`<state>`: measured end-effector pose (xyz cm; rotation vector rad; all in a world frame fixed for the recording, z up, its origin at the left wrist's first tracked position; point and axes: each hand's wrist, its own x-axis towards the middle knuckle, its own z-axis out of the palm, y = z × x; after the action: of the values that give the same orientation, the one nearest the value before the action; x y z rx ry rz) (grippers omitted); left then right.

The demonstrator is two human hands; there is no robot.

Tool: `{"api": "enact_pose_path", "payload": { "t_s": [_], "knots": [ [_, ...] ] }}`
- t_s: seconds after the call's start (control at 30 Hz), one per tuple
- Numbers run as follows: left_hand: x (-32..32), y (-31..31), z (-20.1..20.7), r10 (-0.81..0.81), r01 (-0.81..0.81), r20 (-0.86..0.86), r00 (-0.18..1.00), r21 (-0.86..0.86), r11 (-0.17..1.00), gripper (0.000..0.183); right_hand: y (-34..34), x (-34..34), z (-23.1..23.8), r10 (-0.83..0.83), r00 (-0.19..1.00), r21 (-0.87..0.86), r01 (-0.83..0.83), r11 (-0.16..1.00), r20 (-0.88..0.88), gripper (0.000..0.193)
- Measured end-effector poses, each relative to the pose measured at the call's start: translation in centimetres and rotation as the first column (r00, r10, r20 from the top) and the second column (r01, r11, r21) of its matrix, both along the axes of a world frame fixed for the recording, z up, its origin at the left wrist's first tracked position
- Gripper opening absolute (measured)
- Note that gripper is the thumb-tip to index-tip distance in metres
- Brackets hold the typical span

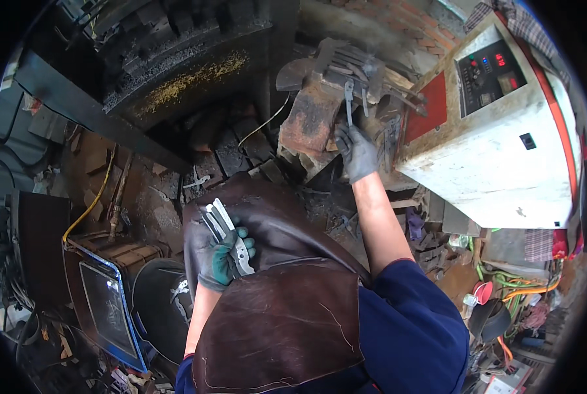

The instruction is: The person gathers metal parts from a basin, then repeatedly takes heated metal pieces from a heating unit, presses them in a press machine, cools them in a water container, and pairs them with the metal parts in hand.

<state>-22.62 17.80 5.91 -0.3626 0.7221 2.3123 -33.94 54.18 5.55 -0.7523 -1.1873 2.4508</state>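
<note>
My left hand, in a green and grey glove, is closed round a bundle of flat metal blanks over my lap. One shiny blank with a notched edge and small holes sticks out below the fingers. Reaching forward, my right hand in a grey glove pinches the near end of a long grey metal blank. Its wider far end lies at several dark metal pieces on top of a brick block. The fingertips are partly hidden from view.
A white machine cabinet with a lit control panel stands at the right. Far left is a large dark metal-framed bench. A black bucket holding metal pieces and a blue-edged frame stand at the lower left. A brown leather apron covers my lap.
</note>
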Motion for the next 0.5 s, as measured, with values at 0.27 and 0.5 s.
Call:
{"api": "enact_pose_path", "payload": {
  "t_s": [0.27,0.5],
  "knots": [
    [0.9,-0.6,-0.1,0.047,-0.047,-0.022,0.999,0.032,0.998,0.035,-0.2,-5.0,0.3,-0.052,0.998,-0.144,0.057,0.988,0.043,0.028],
    [3.9,-7.2,4.6,0.425,-0.434,-0.114,0.898,-0.064,0.899,0.045,-10.0,0.4,-2.0,0.596,0.802,-0.203,-0.579,0.79,0.033,0.03]
  ]
}}
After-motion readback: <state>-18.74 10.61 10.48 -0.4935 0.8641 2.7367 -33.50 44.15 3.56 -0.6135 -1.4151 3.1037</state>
